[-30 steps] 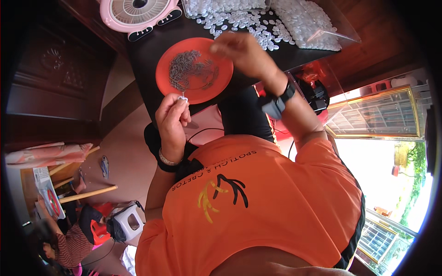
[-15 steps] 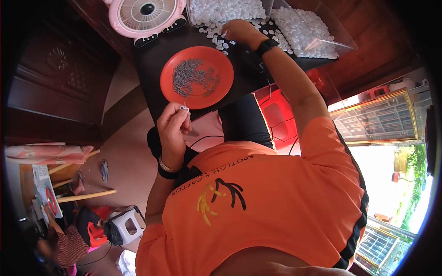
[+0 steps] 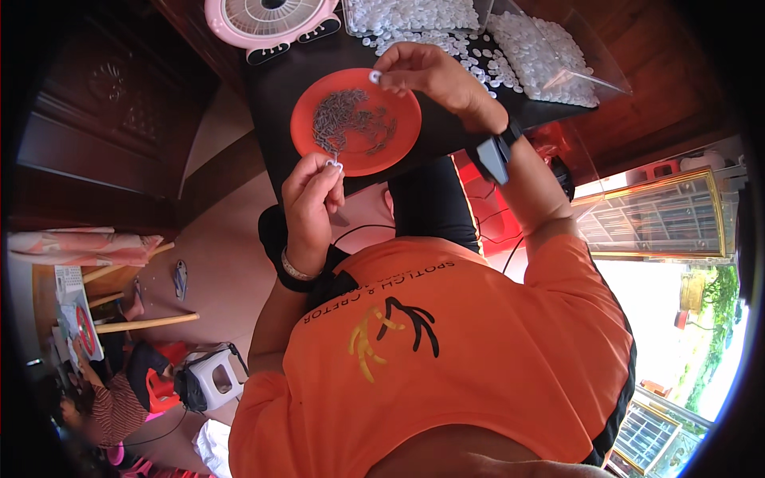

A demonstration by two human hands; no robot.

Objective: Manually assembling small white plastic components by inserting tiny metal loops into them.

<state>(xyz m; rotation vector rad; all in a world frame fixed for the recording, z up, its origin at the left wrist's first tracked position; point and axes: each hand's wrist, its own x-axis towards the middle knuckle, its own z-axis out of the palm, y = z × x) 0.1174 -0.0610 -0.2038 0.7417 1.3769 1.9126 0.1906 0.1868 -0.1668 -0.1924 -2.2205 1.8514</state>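
My left hand [image 3: 312, 203] is closed at the near rim of the orange-red plate [image 3: 410, 139], pinching a small white plastic piece [image 3: 335, 166]. A thin grey pin stands up from that piece; its exact kind is too small to tell. In the plate lies a loose heap of small grey metal pins [image 3: 339, 115], which look like nails or screws. My right hand [image 3: 434, 76] hovers over the plate's far right side. Between its thumb and finger sits a small white ring-like plastic piece [image 3: 374, 77].
Many white plastic pieces [image 3: 434, 38] are scattered on the dark table [image 3: 275, 95] beyond the plate. A transparent container [image 3: 530, 60] heaped with them stands at far right. At far left stands a pink fan [image 3: 275, 20]. Another person [image 3: 119, 406] sits at lower left.
My right hand has come back from the scattered pieces toward the plate, carrying a white plastic piece. My left hand keeps its pinch near the plate's rim. The whole view has shifted slightly.
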